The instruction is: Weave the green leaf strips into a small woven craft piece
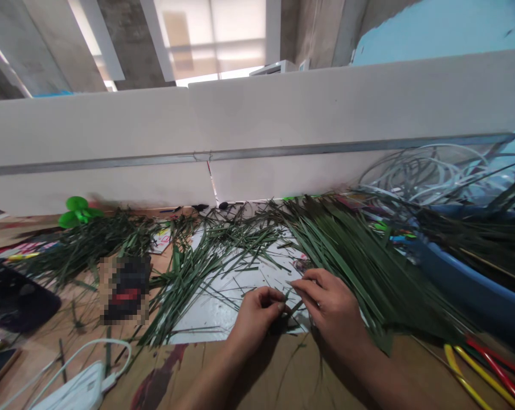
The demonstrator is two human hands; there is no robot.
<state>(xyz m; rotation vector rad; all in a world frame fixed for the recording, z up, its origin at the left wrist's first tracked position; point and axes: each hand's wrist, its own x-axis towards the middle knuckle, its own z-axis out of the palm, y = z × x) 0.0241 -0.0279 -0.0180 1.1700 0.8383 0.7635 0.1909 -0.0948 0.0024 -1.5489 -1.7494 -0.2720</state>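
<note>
My left hand (260,313) is closed, thumb and fingers pinched on a narrow green leaf strip (287,295). Just to its right, my right hand (332,302) pinches at the same small spot with thumb and forefinger closed. What exactly lies between the right fingertips is too small to be sure of, but it looks like part of the leaf strip. Below the hands is a white board (206,319) strewn with leaf scraps. A pile of thin cut strips (184,290) lies to the left, and long broad green leaves (351,256) fan out to the right.
A blue basin (466,279) holding dark leaves stands at right, with coiled white strapping (428,171) behind it. Red and yellow handles (479,370) lie front right. At left are a green fan-shaped object (78,212) and a white cabled device (76,390). A pale partition (257,114) closes the back.
</note>
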